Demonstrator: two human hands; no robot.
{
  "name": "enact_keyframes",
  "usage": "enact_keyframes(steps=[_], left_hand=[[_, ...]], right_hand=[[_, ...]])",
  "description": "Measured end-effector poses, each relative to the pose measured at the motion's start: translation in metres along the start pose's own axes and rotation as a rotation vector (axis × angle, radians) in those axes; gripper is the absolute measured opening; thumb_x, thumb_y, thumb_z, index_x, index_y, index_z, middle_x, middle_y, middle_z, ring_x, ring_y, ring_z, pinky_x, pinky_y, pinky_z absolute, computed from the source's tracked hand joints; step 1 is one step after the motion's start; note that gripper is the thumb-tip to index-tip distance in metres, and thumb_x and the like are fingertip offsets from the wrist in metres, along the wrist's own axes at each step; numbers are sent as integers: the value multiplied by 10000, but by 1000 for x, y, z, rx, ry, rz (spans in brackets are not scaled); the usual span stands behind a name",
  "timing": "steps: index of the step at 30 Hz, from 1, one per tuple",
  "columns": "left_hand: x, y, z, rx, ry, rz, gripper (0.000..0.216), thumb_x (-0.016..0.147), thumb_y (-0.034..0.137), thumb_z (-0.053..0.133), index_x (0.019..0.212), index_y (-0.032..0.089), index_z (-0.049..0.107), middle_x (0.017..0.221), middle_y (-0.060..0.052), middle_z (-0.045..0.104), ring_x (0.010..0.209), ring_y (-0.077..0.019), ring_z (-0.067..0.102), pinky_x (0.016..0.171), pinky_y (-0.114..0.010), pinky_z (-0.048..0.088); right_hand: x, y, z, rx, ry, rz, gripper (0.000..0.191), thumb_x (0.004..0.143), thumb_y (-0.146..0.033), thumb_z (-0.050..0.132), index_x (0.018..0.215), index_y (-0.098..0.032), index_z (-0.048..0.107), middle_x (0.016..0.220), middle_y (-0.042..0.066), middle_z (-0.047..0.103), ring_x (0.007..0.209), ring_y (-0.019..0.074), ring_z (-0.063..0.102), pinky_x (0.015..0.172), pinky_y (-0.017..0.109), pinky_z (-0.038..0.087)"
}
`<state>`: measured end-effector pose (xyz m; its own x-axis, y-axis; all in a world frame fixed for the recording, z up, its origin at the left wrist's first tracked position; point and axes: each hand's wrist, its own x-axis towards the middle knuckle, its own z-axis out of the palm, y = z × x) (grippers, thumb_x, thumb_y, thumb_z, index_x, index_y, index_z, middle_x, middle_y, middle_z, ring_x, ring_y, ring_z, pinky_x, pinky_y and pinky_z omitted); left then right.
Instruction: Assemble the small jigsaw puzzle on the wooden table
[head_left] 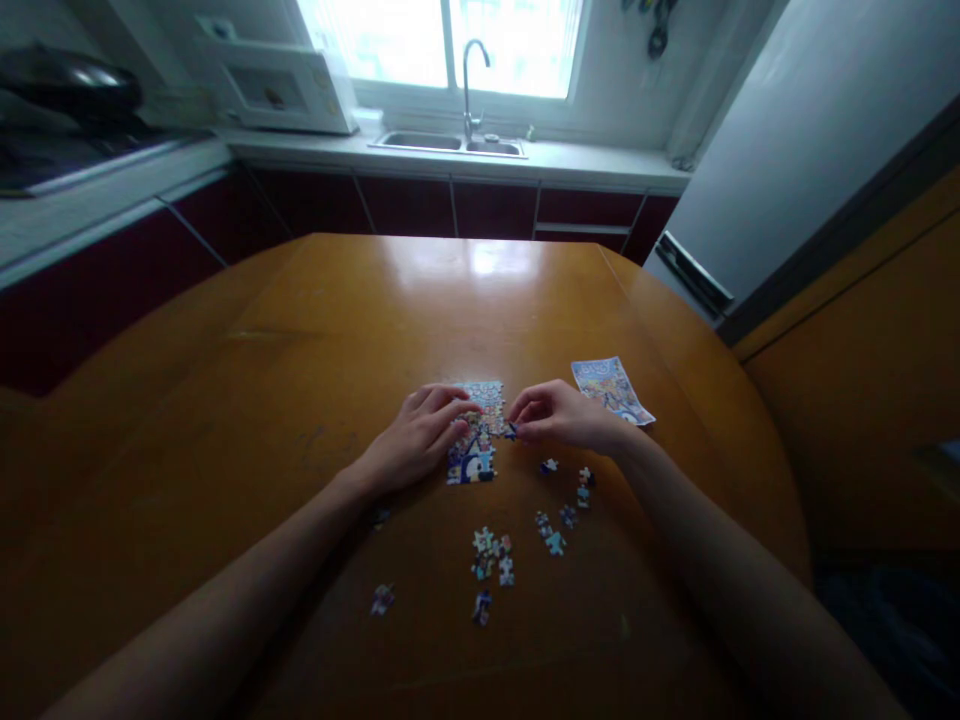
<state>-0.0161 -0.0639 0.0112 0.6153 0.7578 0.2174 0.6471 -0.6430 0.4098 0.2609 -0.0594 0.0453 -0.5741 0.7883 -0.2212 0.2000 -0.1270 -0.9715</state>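
A partly joined jigsaw puzzle lies flat on the wooden table. My left hand rests on its left side, fingers stretched out across the joined pieces and covering some of them. At the puzzle's right edge, my right hand pinches a small dark puzzle piece between thumb and fingertips. Whether that piece touches the joined part I cannot tell. Loose puzzle pieces lie in a cluster nearer to me, and several more are scattered below my right hand.
A printed picture sheet lies beyond my right wrist. Stray pieces sit near my left forearm. The large wooden table fills the foreground. Behind it are a counter with a sink, a microwave and, at right, a fridge.
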Motion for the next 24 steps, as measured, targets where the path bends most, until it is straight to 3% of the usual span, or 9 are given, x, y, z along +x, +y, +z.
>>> enact_keyframes(steps=[4, 7, 11, 14, 19, 24], left_hand=[[0, 1, -1, -6, -7, 1, 338, 1068, 399, 386, 1302, 298, 609, 1329, -56, 552, 1298, -270, 435, 1155, -515, 331], [0, 0, -1, -5, -10, 3, 342, 1068, 393, 383, 1303, 296, 612, 1331, -56, 549, 1298, -267, 435, 1157, -504, 331], [0, -1, 0, -8, -4, -3, 336, 1063, 395, 397, 1302, 310, 617, 1333, -50, 551, 1298, -272, 431, 1155, -511, 328], [0, -1, 0, -7, -4, 0, 332, 1064, 393, 399, 1301, 310, 615, 1329, -51, 553, 1295, -273, 431, 1144, -515, 336], [1, 0, -1, -11, 1, 12, 324, 1061, 384, 411, 1303, 300, 608, 1324, -59, 558, 1284, -273, 447, 1135, -514, 344], [1, -1, 0, -21, 2, 6, 322, 1060, 381, 415, 1307, 310, 609, 1331, -51, 559, 1287, -273, 445, 1144, -511, 338]], right_hand=[[0, -1, 0, -29, -1, -55, 239, 794, -140, 699, 1028, -174, 733, 722, -17, 653, 636, 99, 559, 599, 229, 449], [1, -2, 3, -36, 16, -58, 215, 795, -131, 667, 994, -164, 742, 694, -19, 648, 610, 95, 559, 583, 227, 447], [3, -1, 7, 75, 150, 19, 102, 752, -138, 710, 836, -159, 657, 687, 32, 712, 630, 135, 657, 601, 250, 510], [3, -4, 9, 178, 256, 68, 156, 755, -152, 733, 799, -178, 585, 764, 76, 753, 702, 174, 723, 605, 259, 545], [2, -6, 9, 320, 344, 120, 166, 824, -205, 739, 908, -185, 597, 875, 110, 774, 763, 189, 741, 618, 276, 580], [7, 5, 2, 360, 452, 110, 157, 768, -211, 803, 856, -161, 684, 865, 89, 747, 710, 138, 674, 570, 229, 527]])
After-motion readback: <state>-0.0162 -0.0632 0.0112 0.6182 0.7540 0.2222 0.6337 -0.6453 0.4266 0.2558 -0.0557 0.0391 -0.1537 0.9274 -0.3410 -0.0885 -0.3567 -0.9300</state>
